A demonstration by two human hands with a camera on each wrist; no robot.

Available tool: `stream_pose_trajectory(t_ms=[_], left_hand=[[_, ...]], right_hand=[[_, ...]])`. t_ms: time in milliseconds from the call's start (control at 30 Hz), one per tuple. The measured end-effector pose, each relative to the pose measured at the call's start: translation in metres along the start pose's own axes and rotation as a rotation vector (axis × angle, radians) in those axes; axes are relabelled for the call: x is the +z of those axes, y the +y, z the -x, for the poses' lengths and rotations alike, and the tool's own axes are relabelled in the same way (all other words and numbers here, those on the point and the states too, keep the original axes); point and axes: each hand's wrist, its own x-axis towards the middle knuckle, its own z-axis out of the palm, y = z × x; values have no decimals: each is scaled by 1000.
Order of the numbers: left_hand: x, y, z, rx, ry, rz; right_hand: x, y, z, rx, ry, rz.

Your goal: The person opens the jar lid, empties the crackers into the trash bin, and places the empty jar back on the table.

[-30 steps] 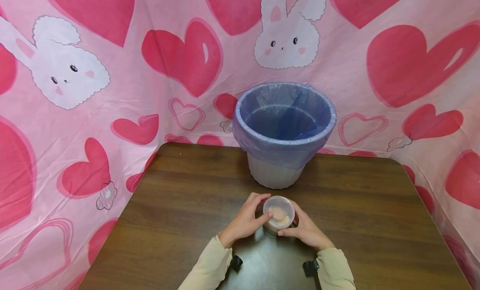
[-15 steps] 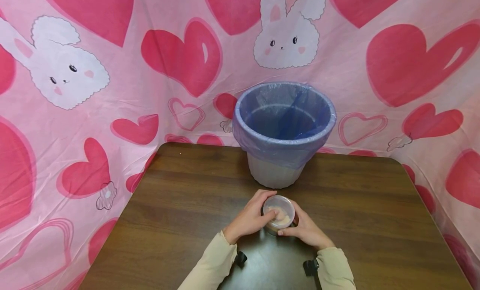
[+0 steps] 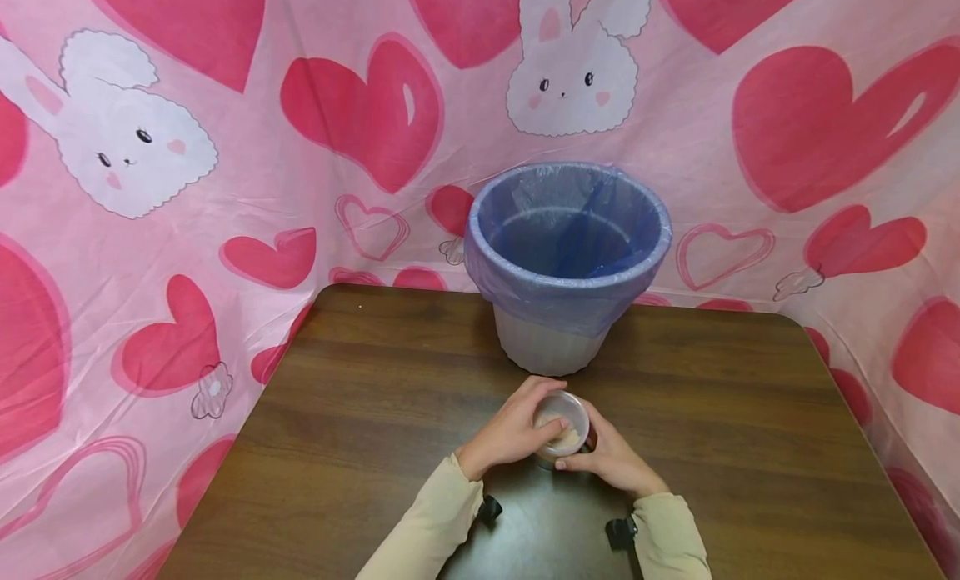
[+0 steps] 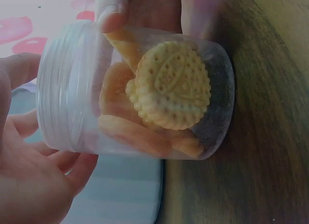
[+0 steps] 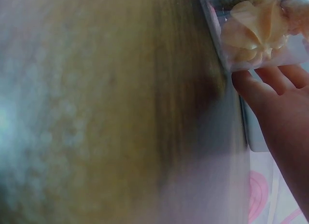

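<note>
A clear plastic jar (image 4: 116, 38) stands upright on the table, its ribbed screw lid (image 4: 60, 89) at the top. Inside are a round ridged biscuit (image 4: 171, 86) and several other cookies; a swirled cookie (image 5: 258, 26) shows in the right wrist view. My left hand (image 3: 513, 426) grips the lid from the left, its thumb lying over the top and fingers round the far rim. Lower down, my right hand (image 3: 621, 459) holds the jar body from the right, thumb in front and the other fingers mostly hidden behind.
Just beyond the jar stands a white bin (image 3: 551, 347) with a blue plastic liner (image 3: 570, 301) folded over its rim. The brown wooden table (image 3: 360, 413) reaches to a pink heart-and-rabbit cloth (image 3: 405, 155) behind and at the sides.
My left hand has shifted a little right and away from me, turning around the lid, with its thumb further across the top. My right hand and the bin stay put.
</note>
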Motion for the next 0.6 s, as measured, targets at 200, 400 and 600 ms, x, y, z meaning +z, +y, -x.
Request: stream_pose_trajectory(t_ms=[200,400,600], left_hand=[[1,-1,-2,12,-22,0],[3,0,-4,14,-29,-11],[3,-1,-3,30,-22,-28]], right_hand=[[0,1,0,0,-8,2],[-1,0,1,7,-14,3],[-1,-1,1,11,-8,20]])
